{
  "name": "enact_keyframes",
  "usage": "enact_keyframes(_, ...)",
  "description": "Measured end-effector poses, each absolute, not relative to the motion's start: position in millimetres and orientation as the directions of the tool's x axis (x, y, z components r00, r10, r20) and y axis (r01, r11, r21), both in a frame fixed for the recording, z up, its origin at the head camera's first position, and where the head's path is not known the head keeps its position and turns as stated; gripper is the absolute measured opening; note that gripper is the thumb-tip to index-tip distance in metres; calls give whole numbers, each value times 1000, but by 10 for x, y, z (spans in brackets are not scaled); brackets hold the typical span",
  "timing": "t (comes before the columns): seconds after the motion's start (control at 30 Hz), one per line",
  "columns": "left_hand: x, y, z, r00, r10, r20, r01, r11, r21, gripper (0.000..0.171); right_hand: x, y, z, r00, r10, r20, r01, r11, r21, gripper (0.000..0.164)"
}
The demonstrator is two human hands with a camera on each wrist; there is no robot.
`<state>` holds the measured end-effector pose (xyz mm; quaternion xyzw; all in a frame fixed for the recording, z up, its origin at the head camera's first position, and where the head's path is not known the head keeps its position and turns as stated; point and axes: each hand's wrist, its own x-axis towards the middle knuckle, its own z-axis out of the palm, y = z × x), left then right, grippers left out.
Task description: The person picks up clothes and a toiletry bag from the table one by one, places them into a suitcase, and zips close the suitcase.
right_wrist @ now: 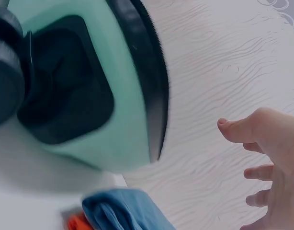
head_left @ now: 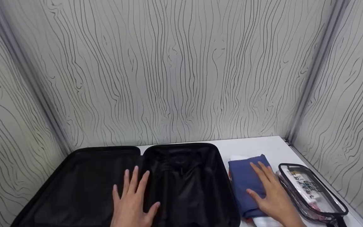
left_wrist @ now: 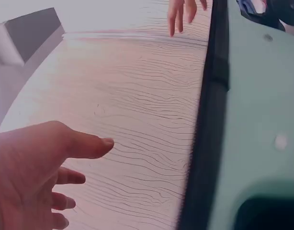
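Observation:
A suitcase lies spread open with black lining, its left half [head_left: 87,186] beside its deeper right half [head_left: 184,189]. In the head view my left hand [head_left: 131,201] hovers over where the halves meet, fingers spread and holding nothing. My right hand [head_left: 274,197], also spread, overlaps a folded blue garment [head_left: 244,179] on a stack of clothes right of the suitcase. The left wrist view shows the suitcase's pale green shell [left_wrist: 262,96] and black edge, with my left thumb and fingers apart from it. In the right wrist view, the right hand's fingers [right_wrist: 259,172] hold nothing.
A clear zip pouch with black trim [head_left: 314,192] and small items inside lies at the right. White table surface [head_left: 257,145] shows behind the clothes. Wood-pattern panels [head_left: 175,69] enclose the back and both sides. Something orange [right_wrist: 79,223] shows beneath the blue garment.

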<state>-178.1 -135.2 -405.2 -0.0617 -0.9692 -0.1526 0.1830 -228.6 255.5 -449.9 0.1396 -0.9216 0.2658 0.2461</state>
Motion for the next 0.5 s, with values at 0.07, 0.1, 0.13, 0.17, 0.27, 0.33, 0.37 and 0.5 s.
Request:
enact_keyframes(0.07, -1777, -1400, -3971, -920, 86, 382, 194, 947, 254, 84, -2264, 2643, -4465, -836, -132, 532, -384, 834, -397, 80)
enact_keyframes(0.1, -1777, -1428, -3932, -915, 98, 390, 206, 948, 243, 84, -2258, 2685, -4453, -832, -137, 538, -388, 837, -387, 81)
enact_keyframes(0.13, -1779, -1456, -3898, -910, 109, 400, 216, 948, 234, 83, -2252, 2721, -4440, -829, -142, 541, -390, 841, -376, 81)
enact_keyframes(0.17, -1784, -1486, -3865, -905, 117, 409, 224, 948, 226, 82, -2248, 2758, -4429, -827, -147, 542, -390, 845, -366, 82)
enact_keyframes(0.27, -1808, -1581, -3782, -890, 139, 434, 250, 945, 210, 80, -2245, 2860, -4399, -822, -154, 548, -391, 853, -346, 83)
enact_keyframes(0.33, -1833, -1642, -3732, -888, 146, 436, 263, 940, 220, 79, -2246, 2926, -4376, -832, -154, 533, -381, 857, -348, 83)
enact_keyframes(0.37, -1848, -1669, -3707, -894, 146, 423, 264, 935, 235, 79, -2249, 2961, -4365, -836, -154, 527, -378, 858, -348, 82)
enact_keyframes(0.5, -1951, -1773, -3632, -934, 115, 337, 226, 924, 309, 76, -2260, 3087, -4337, -851, -148, 504, -363, 860, -359, 79)
